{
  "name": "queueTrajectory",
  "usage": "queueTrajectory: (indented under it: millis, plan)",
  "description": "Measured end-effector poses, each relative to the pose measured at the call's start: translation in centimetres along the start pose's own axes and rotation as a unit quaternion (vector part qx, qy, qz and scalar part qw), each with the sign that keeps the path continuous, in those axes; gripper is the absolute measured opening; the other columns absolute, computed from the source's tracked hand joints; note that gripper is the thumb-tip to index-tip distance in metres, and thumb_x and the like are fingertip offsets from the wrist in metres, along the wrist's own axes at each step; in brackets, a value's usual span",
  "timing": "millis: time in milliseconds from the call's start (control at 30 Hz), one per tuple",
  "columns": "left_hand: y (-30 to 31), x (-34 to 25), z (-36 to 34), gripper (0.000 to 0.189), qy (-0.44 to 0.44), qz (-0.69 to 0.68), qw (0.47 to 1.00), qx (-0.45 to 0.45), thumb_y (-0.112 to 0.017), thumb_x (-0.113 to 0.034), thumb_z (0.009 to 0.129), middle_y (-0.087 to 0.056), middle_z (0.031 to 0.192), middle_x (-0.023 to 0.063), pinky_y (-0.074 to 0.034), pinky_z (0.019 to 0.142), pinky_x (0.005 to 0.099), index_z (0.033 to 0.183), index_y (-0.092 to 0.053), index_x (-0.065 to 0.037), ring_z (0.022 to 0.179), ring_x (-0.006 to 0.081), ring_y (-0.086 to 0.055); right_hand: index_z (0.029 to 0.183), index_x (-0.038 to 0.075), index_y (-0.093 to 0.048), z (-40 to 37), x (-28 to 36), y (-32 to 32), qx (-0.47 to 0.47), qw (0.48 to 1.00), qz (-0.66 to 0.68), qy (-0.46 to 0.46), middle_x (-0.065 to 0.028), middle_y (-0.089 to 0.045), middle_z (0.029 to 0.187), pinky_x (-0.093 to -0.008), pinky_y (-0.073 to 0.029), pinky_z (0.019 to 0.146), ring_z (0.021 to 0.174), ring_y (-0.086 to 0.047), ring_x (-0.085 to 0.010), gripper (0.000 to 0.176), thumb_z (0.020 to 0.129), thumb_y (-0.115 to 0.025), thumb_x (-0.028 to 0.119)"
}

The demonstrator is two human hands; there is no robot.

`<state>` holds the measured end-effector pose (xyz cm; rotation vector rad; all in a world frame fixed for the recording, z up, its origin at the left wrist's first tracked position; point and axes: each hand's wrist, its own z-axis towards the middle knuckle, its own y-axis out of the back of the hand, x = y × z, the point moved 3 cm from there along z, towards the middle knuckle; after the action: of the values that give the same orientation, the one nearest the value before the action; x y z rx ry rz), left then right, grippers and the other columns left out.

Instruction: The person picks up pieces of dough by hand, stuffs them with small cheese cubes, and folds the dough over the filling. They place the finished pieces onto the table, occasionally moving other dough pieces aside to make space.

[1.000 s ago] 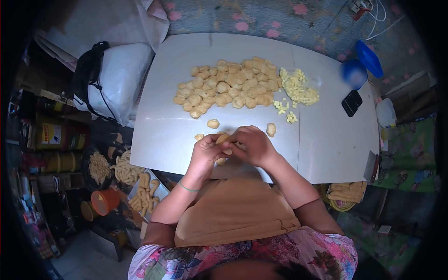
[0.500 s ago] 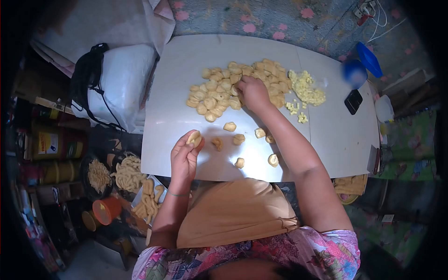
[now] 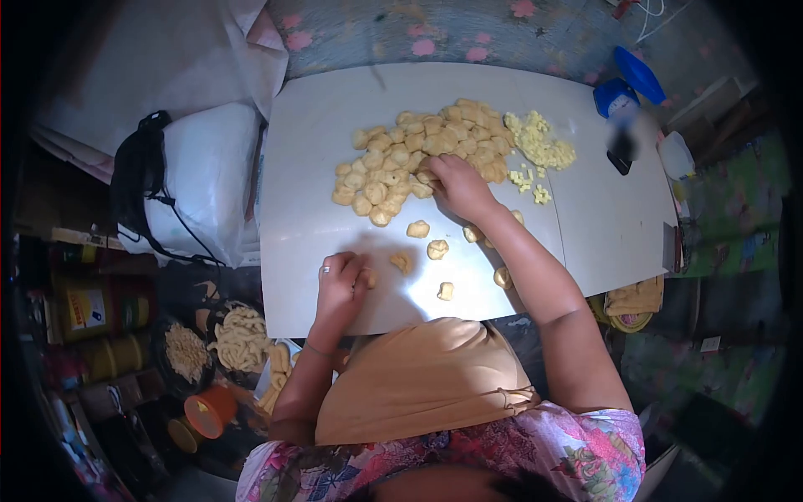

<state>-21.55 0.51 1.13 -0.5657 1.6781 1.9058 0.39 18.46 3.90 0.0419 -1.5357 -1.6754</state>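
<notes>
My left hand [image 3: 341, 286] is low over the table's near left part, palm turned down, its fingers curled round a small dough piece [image 3: 371, 279] that shows at the fingertips. My right hand [image 3: 458, 186] reaches to the near edge of a large heap of tan dough pieces [image 3: 389, 171]; its fingers are closed at a dough piece there, partly hidden by the hand. Several separate pieces lie between the hands and under my right forearm, among them one dough ball [image 3: 437, 249]. Pale yellow cubes [image 3: 544, 144] are piled right of the heap.
The white table [image 3: 318, 96] carries a dark phone [image 3: 620, 157] and a blue container [image 3: 615, 96] at the back right. A white sack [image 3: 205, 176] stands on the left. Below it are bowls of dough strips [image 3: 240, 336] and an orange cup [image 3: 210, 412].
My left hand has turned palm down and lowered its dough piece to the table. My right hand stays at the heap, slightly nearer its front edge. The whole view has shifted a little.
</notes>
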Motion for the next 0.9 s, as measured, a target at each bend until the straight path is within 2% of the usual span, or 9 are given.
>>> queueTrajectory:
  millis: [100, 233, 467, 500, 600, 633, 733, 767, 900]
  plan:
    - [0.5, -0.2, 1.1, 0.025, -0.047, 0.001, 0.999, 0.014, -0.065, -0.013, 0.082, -0.059, 0.114, 0.0113, -0.038, 0.096, 0.0394, 0.105, -0.067, -0.004, 0.105, 0.0303, -0.052, 0.117, 0.0, -0.058, -1.5, 0.0, 1.1, -0.056, 0.959, 0.25, -0.124, -0.0086, -0.058, 0.092, -0.036, -0.048, 0.078, 0.09, -0.059, -0.0238, 0.029, 0.091, -0.055, 0.01]
    - [1.7, -2.1, 3.8, 0.026, -0.066, -0.064, 0.996, -0.014, -0.064, -0.015, 0.084, -0.059, 0.114, 0.0146, -0.039, 0.096, 0.041, 0.106, -0.065, -0.002, 0.107, 0.0323, -0.052, 0.114, 0.0, -0.06, -4.1, 1.1, 3.0, -0.036, 0.813, 0.516, -0.268, -0.0063, -0.054, 0.099, -0.0343, -0.047, 0.083, 0.093, -0.056, -0.0193, 0.03, 0.098, -0.053, 0.025]
    - [0.2, -2.6, 15.9, 0.037, -0.174, -0.049, 0.983, -0.03, -0.068, -0.018, 0.081, -0.058, 0.118, 0.0183, -0.041, 0.097, 0.0426, 0.112, -0.062, 0.0, 0.112, 0.0365, -0.051, 0.099, 0.003, -0.058, -4.7, 0.7, 0.9, 0.088, 0.921, 0.375, -0.061, -0.0044, -0.054, 0.1, -0.0331, -0.043, 0.088, 0.097, -0.052, -0.0177, 0.028, 0.088, -0.066, 0.027]
    - [-0.2, -2.8, 17.8, 0.039, -0.168, -0.057, 0.984, -0.012, -0.069, -0.018, 0.08, -0.057, 0.119, 0.0185, -0.041, 0.098, 0.0424, 0.114, -0.061, 0.0, 0.113, 0.0367, -0.051, 0.1, 0.003, -0.059, -4.3, 0.5, 0.8, 0.13, 0.858, 0.466, -0.171, -0.0056, -0.054, 0.101, -0.0349, -0.043, 0.088, 0.1, -0.052, -0.0208, 0.028, 0.082, -0.069, 0.022]
    - [-1.9, -3.9, 22.7, 0.047, -0.166, -0.073, 0.983, 0.033, -0.072, -0.016, 0.077, -0.056, 0.122, 0.0187, -0.04, 0.101, 0.042, 0.118, -0.058, 0.0, 0.116, 0.0368, -0.05, 0.105, 0.002, -0.058, -0.6, -1.0, 1.7, -0.004, 0.96, 0.22, -0.172, -0.0117, -0.053, 0.11, -0.0368, -0.04, 0.097, 0.113, -0.049, -0.0266, 0.035, 0.077, -0.072, 0.02]
    - [-3.1, -3.6, 24.1, 0.049, -0.177, -0.073, 0.981, 0.046, -0.072, -0.015, 0.076, -0.055, 0.123, 0.0185, -0.04, 0.101, 0.0419, 0.12, -0.057, -0.001, 0.117, 0.0365, -0.05, 0.113, 0.004, -0.056, 0.8, -2.2, 1.2, -0.038, 0.986, 0.085, -0.137, -0.016, -0.052, 0.122, -0.0456, -0.035, 0.103, 0.122, -0.045, -0.0317, 0.045, 0.077, -0.073, 0.024]
    - [-5.6, -2.7, 25.7, 0.051, -0.226, -0.033, 0.971, 0.075, -0.073, -0.011, 0.073, -0.055, 0.124, 0.0182, -0.04, 0.1, 0.0424, 0.12, -0.056, -0.002, 0.118, 0.0362, -0.05, 0.119, 0.004, -0.054, 3.0, -3.7, -0.1, -0.133, 0.977, -0.12, -0.116, -0.0188, -0.048, 0.133, -0.0515, -0.026, 0.109, 0.13, -0.038, -0.0348, 0.051, 0.076, -0.073, 0.024]
    - [-6.2, -2.4, 26.1, 0.051, -0.246, -0.013, 0.966, 0.084, -0.072, -0.01, 0.072, -0.055, 0.124, 0.0182, -0.041, 0.099, 0.0427, 0.12, -0.056, -0.002, 0.117, 0.0363, -0.05, 0.121, 0.005, -0.054, 3.3, -4.4, -0.3, -0.095, 0.981, -0.102, -0.131, -0.0206, -0.043, 0.138, -0.0557, -0.019, 0.112, 0.134, -0.033, -0.0359, 0.053, 0.076, -0.072, 0.024]
    - [-5.5, -3.8, 23.9, 0.04, -0.222, -0.052, 0.969, 0.091, -0.067, -0.005, 0.072, -0.058, 0.112, 0.0182, -0.043, 0.092, 0.0433, 0.11, -0.058, -0.002, 0.108, 0.0377, -0.053, 0.113, 0.005, -0.056, 3.0, -5.1, 0.8, -0.008, 0.993, 0.03, -0.112, -0.0181, -0.053, 0.124, -0.0497, -0.03, 0.106, 0.125, -0.044, -0.0354, 0.042, 0.075, -0.071, 0.017]
